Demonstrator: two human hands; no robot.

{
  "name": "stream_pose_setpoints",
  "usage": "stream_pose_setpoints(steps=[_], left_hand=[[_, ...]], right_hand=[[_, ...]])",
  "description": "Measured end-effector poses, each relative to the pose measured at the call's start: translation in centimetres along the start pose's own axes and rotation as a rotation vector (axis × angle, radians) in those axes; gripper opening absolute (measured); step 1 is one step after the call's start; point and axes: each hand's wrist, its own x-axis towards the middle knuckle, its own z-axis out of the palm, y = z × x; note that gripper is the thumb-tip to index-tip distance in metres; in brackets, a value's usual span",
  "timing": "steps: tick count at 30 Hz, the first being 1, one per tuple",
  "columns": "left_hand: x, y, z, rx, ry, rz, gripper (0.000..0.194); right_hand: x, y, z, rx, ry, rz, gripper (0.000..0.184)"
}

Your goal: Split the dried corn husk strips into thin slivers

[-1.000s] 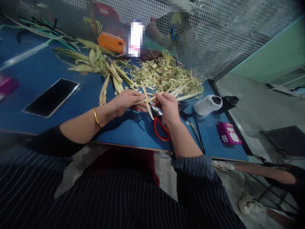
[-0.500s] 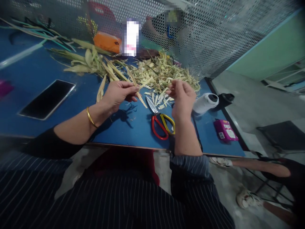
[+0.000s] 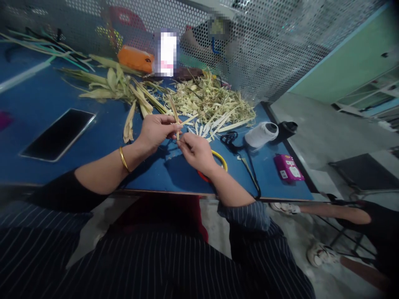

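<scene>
My left hand (image 3: 156, 131) pinches a thin dried leaf strip (image 3: 175, 116) that stands nearly upright above the blue table (image 3: 46, 95). My right hand (image 3: 195, 152) is closed just below it, fingertips gripping the strip's lower end. Under my right hand lie scissors with red and yellow handles (image 3: 218, 160), mostly covered by the hand. Cut pale strip pieces (image 3: 207, 126) lie just beyond my hands, in front of a heap of shredded husk (image 3: 212, 99).
A black phone (image 3: 57, 133) lies at the left. Long husk leaves (image 3: 115, 85) spread at the back left. A white thread spool (image 3: 261, 134), black cord (image 3: 230, 139) and pink box (image 3: 288, 167) sit at the right. A perforated screen (image 3: 280, 41) stands behind, with another person beyond it.
My hands were together on crossed strips, then parted. Now my right hand has come back down and left onto the strip in my left hand, covering the scissors.
</scene>
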Motion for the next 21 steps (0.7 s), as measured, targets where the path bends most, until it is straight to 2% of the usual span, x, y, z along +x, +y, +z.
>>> stream_pose_setpoints(steps=[4,7,9,11,13,15,17,19,21], left_hand=[[0.6,0.5,-0.9,0.043,0.012,0.011,0.013],[1.0,1.3,-1.6,0.123,0.058,0.120,0.015],[1.1,1.6,-2.1,0.231,0.045,0.198,0.018],[1.2,1.8,-2.7,0.372,-0.007,0.263,0.024],[1.4,2.0,-3.4,0.579,-0.120,0.315,0.028],[1.5,2.2,-3.9,0.847,-0.261,0.343,0.028],[1.5,2.4,-4.1,1.107,-0.380,0.383,0.029],[1.4,2.6,-4.0,1.290,-0.478,0.434,0.031],[1.2,2.6,-3.8,1.355,-0.578,0.457,0.032]], right_hand=[[-0.4,0.3,-1.7,0.133,-0.062,0.099,0.025],[-1.0,1.9,-4.3,0.199,0.087,0.240,0.022],[-1.4,3.6,-6.5,0.174,0.221,0.321,0.017],[-1.6,5.5,-8.9,0.005,0.303,0.404,0.014],[-1.6,7.5,-10.8,-0.285,0.326,0.456,0.016],[-1.1,9.3,-12.1,-0.558,0.234,0.499,0.020],[-0.4,11.1,-12.4,-0.738,0.125,0.553,0.024],[0.5,12.6,-12.1,-0.830,0.006,0.549,0.029],[1.2,13.8,-11.4,-0.883,-0.089,0.488,0.034]])
